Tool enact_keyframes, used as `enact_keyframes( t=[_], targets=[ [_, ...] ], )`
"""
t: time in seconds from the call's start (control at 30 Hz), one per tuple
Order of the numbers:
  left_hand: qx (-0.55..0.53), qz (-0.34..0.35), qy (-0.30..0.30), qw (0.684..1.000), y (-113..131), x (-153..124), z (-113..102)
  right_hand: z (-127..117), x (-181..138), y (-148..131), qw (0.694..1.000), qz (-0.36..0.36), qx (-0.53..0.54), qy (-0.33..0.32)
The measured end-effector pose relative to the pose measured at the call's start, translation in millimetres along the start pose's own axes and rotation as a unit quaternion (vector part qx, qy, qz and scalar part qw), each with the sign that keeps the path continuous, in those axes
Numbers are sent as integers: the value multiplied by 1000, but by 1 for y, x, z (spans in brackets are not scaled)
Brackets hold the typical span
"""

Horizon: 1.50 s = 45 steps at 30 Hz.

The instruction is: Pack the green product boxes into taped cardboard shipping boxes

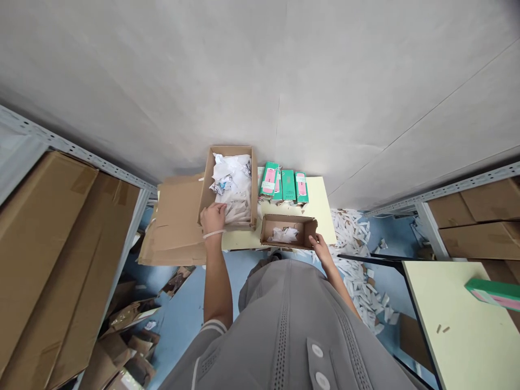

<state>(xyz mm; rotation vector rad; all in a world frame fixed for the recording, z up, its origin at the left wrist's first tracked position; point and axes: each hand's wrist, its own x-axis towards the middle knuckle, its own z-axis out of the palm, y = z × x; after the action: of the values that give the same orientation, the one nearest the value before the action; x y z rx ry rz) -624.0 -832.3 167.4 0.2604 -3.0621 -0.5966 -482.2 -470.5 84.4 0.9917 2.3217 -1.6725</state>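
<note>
A larger open cardboard box [254, 189] stands at the back left of the pale table, with crumpled white paper [233, 184] inside. My left hand [213, 218] is over its near left corner, fingers curled in against the paper; whatever they grip is hidden. In front, to the right, is a small open cardboard box [270, 221] holding a few white paper scraps [283, 234]. My right hand [319, 244] grips this small box at its right end. Several green and pink boxes [288, 185] stand in a row behind it.
Flattened cardboard [179, 216] juts out left of the pale table [320, 203]. White paper strips [353, 265] cover the floor at right. Shelves with large cartons [49, 244] flank both sides. A second table [459, 303] at right carries a green and pink box [493, 292].
</note>
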Motion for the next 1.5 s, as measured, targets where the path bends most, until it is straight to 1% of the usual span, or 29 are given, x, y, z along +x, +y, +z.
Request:
enact_keyframes(
  t=[0.03, 0.1, 0.13, 0.2, 0.3, 0.37, 0.47, 0.53, 0.6, 0.67, 0.83, 0.9, 1.03, 1.1, 1.17, 1.27, 1.33, 1.4, 1.47, 1.5],
  targets=[
    [-40, 16, 36, 998, 2, -5, -3, 0, 0, -1, 1000, 3, -1, 0],
    [-113, 60, 88, 988, 11, -18, -8, 1, 0, -2, 1000, 5, -5, 2],
    [-142, 88, 104, 980, 18, -25, -10, 2, 0, -3, 1000, 3, -7, 1],
    [-182, 157, 115, 964, 35, -41, -13, 2, -1, -4, 1000, -1, -12, -2],
    [-212, 263, 89, 937, 65, -68, -11, 3, -1, -5, 1000, -3, -20, -7],
    [-209, 313, 57, 925, 82, -85, -7, 3, -2, -4, 1000, -1, -23, -7],
    [-182, 365, 0, 913, 98, -102, 2, 4, -2, -2, 1000, -3, -18, -8],
    [-153, 377, -37, 913, 101, -108, 8, 5, -2, 0, 1000, -6, -15, -8],
    [-119, 364, -58, 922, 99, -110, 12, 5, -3, 2, 1000, -5, -12, -6],
    [-95, 338, -62, 934, 93, -110, 14, 6, -4, 2, 1000, 1, -6, -1],
    [-92, 268, -79, 956, 71, -106, 20, 7, -6, 4, 1000, 14, 8, -7],
    [-106, 248, -83, 959, 65, -108, 22, 8, -6, 4, 1000, 18, 6, -11],
    [-169, 196, -55, 964, 64, -121, 21, 10, -6, 2, 999, 31, 4, -12],
    [-209, 159, -47, 964, 64, -129, 22, 10, -7, 1, 999, 32, 1, -9],
    [-239, 105, -55, 964, 63, -137, 28, 10, -8, 1, 999, 31, -8, -6],
    [-230, -1, -95, 969, 55, -140, 46, 8, -9, 4, 999, 35, -20, -3],
    [-200, -56, -144, 968, 50, -136, 59, 8, -10, 7, 999, 32, -20, 1],
    [-174, -74, -206, 960, 47, -130, 68, 8, -11, 8, 1000, 25, -15, -1],
    [-144, -55, -259, 954, 49, -123, 72, 9, -12, 8, 1000, 20, -8, -9],
    [-122, -40, -272, 954, 51, -119, 72, 9, -13, 7, 1000, 19, -5, -12]
  ],
)
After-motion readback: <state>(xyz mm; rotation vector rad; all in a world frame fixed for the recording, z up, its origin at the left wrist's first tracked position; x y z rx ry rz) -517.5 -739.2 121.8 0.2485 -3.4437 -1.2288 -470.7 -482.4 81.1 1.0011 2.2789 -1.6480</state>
